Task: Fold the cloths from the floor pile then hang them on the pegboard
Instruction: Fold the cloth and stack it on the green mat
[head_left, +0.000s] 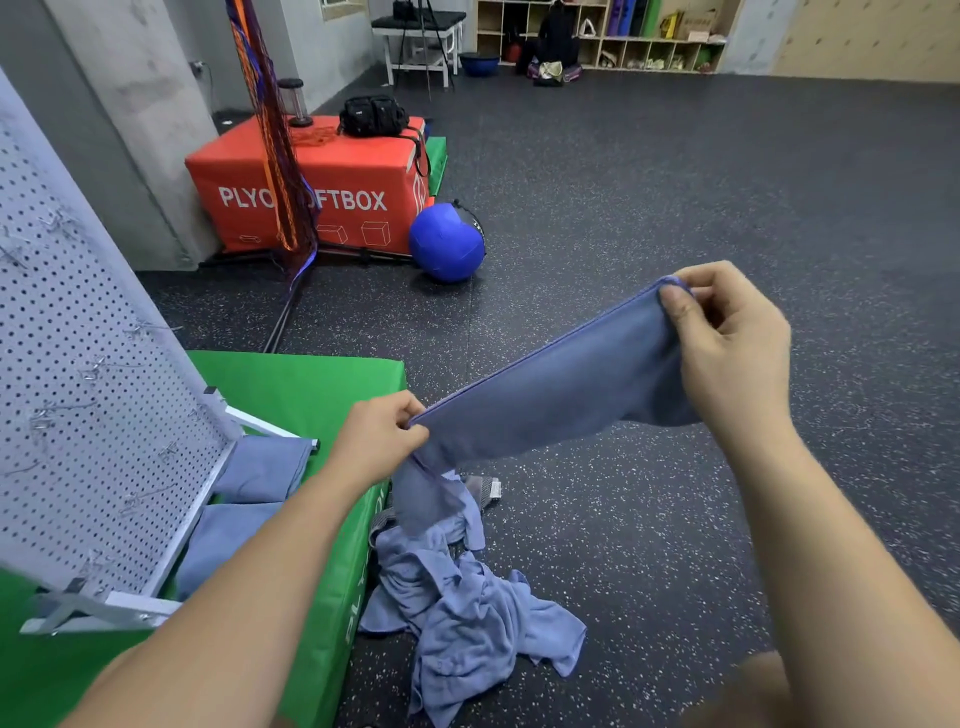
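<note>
I hold a blue-grey cloth (550, 400) stretched in the air between both hands. My left hand (382, 439) pinches its lower left corner, and my right hand (727, 332) pinches the upper right corner. Part of the cloth hangs down below my left hand. On the dark floor underneath lies a crumpled pile of blue-grey cloths (467, 608). At the left stands a white pegboard (88, 395) with metal hooks, resting on a green soft box (311, 395). Two folded blue-grey cloths (260, 467) lie on the green box beside the pegboard's base.
A red plyo soft box (353, 171) with a black bag on it stands at the back left, with a blue ball (447, 241) beside it. A stand with hanging netting (280, 156) rises in front of the red box. Shelves and a seated person are far back.
</note>
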